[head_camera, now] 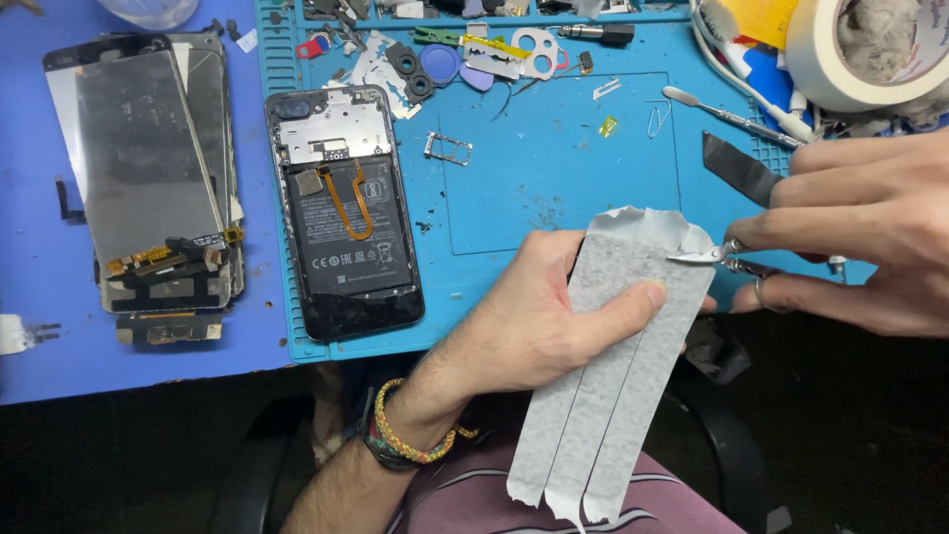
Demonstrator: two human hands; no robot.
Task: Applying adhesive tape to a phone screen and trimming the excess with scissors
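Now the left hand [524,326] pinches a sheet of grey tape strips [613,366] at centre frame, thumb clamped across its face. At three o'clock the right hand [870,232] has its fingers closed around small scissors [714,254], blades biting the sheet's top edge. An opened phone [346,213] lies on the blue mat [554,158] at ten o'clock.

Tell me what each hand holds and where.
Left hand grips the grey tape strips near their upper end. Right hand holds small scissors by the handles.
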